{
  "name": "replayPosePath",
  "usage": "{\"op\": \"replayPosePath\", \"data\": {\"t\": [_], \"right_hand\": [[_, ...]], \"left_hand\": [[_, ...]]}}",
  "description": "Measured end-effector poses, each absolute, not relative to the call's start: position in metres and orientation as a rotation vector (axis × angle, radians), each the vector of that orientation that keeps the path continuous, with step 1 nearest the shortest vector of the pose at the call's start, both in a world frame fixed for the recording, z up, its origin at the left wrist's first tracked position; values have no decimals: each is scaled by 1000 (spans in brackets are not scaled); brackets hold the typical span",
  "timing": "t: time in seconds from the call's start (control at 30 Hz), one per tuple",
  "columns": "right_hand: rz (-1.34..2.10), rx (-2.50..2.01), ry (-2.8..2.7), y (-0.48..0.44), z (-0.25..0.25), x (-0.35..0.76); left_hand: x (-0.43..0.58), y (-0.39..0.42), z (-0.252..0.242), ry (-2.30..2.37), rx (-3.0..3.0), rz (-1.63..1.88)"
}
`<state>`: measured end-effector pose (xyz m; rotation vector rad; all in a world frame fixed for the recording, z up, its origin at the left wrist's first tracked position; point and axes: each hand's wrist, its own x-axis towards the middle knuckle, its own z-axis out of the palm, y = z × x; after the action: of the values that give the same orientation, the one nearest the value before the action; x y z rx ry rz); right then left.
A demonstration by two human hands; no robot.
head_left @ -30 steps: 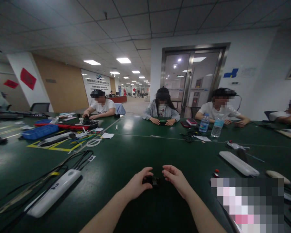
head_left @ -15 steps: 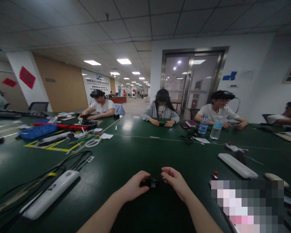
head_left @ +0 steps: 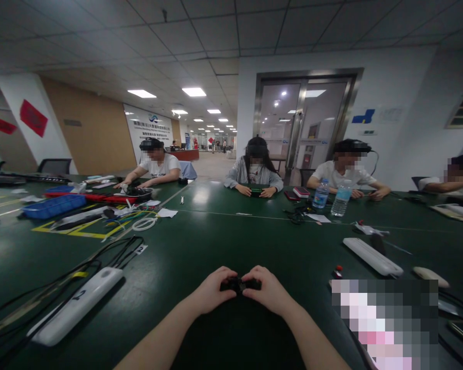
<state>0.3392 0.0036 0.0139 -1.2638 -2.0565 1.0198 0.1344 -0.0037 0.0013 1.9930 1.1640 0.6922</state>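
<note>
Between my two hands is a small black device point(head_left: 238, 284), held just over the dark green table point(head_left: 216, 241) close in front of me. Its exact kind is too small and dark to make out. My left hand point(head_left: 215, 288) pinches its left end between thumb and fingers. On the right end, the thumb and fingers of my right hand point(head_left: 265, 289) are closed in the same way. Fingertips cover both ends, so only the middle part shows.
To the left lies a white power strip point(head_left: 79, 307) with black cables point(head_left: 100, 259). A second white strip point(head_left: 372, 256) and a water bottle point(head_left: 341, 198) are on the right. A blue tray point(head_left: 54, 205) stands far left. Several people in headsets sit across the table.
My right hand, apart from the black device half a second ago, has moved left and closed on its right end. My left hand has kept its hold. The view has shifted slightly.
</note>
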Motion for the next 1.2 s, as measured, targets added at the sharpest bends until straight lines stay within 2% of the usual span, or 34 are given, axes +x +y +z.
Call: {"op": "replayPosePath", "data": {"t": [0.33, 0.57, 0.7, 0.93, 1.2], "right_hand": [[913, -1275, -2219, -3, 22, 334], [975, -1283, -2120, -5, 21, 332], [1174, -1228, -1814, 3, 12, 334], [1487, -1049, -883, 26, -10, 349], [1626, -933, -684, 30, -13, 355]], "left_hand": [[135, -1, -4, 1181, 2024, 704], [133, 1, -7, 1166, 2021, 692], [133, 0, -5, 1150, 2018, 692], [133, 0, -4, 1174, 2006, 681], [134, -1, -4, 1185, 2002, 688]]}}
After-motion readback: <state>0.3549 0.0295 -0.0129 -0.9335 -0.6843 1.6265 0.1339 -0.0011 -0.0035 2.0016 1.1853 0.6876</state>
